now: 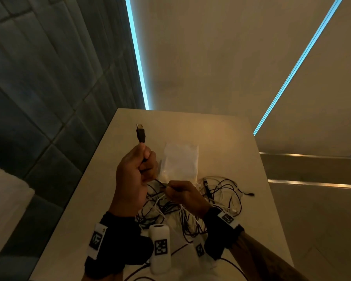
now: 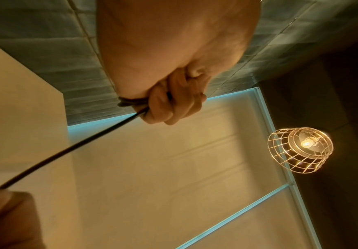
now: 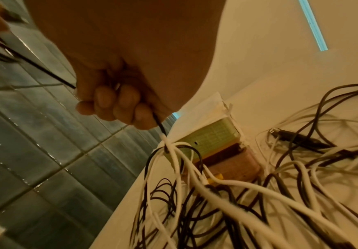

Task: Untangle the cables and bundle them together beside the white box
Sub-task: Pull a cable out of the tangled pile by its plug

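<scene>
Two hands — the left hand (image 1: 134,171) grips one black USB cable (image 1: 140,133), plug up; the right hand (image 1: 183,194) pinches its run. Tangled black and white cables (image 1: 221,196) — uncountable — lie on the desk (image 1: 221,138) beside one white box (image 1: 179,162).

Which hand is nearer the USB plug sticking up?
Left. The left hand grips the black cable just below the USB plug; the right hand pinches the same cable lower down, over the tangle.
</scene>
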Tool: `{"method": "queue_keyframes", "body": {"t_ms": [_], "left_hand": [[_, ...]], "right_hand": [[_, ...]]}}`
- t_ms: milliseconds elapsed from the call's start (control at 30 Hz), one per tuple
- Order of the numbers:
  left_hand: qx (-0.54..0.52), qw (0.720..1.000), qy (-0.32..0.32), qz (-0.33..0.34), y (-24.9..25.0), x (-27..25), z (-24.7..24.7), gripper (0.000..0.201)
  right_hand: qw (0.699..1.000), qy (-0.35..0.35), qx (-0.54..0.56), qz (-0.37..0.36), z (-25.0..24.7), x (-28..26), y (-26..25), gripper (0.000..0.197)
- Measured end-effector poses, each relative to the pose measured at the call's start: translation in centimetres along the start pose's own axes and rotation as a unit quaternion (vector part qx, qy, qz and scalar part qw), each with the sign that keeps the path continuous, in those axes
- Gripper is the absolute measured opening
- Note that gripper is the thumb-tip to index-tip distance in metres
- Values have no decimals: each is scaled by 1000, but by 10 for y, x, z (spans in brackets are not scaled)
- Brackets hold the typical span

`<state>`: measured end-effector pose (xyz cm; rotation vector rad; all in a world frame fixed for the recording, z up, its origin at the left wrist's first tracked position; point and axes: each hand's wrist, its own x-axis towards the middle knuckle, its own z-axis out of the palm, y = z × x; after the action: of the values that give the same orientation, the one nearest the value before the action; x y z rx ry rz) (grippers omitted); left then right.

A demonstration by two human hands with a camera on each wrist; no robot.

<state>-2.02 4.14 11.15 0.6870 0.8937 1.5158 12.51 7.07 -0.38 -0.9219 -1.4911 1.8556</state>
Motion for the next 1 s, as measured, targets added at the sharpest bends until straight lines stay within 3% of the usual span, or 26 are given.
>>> {"method": "queue_keyframes", "body": {"t_ms": [333,467,633,700,833,1000], "left_hand": [[3,997,13,75,24,-10,0,35],[16,996,26,89,35,-12,0,38],[77,991,92,65,21,-8,-6,35],[109,986,121,45,8,-5,-6,34],[92,980,178,-1,-6,-2,-5,32],[-54,993,100,-27,4,-5,-4,36]], "right_hand": [[990,43,-137,12,-3,22,35,36],[982,56,-182,-9,-12,21,21,23],[981,152,-82,-85,-15,25,-36,18],[979,160,-51,-113,-6,25,-60,18],[975,93,-51,-193,13,10,-99,19],[987,-12,-29,-159,16,-8,-87,23]]}}
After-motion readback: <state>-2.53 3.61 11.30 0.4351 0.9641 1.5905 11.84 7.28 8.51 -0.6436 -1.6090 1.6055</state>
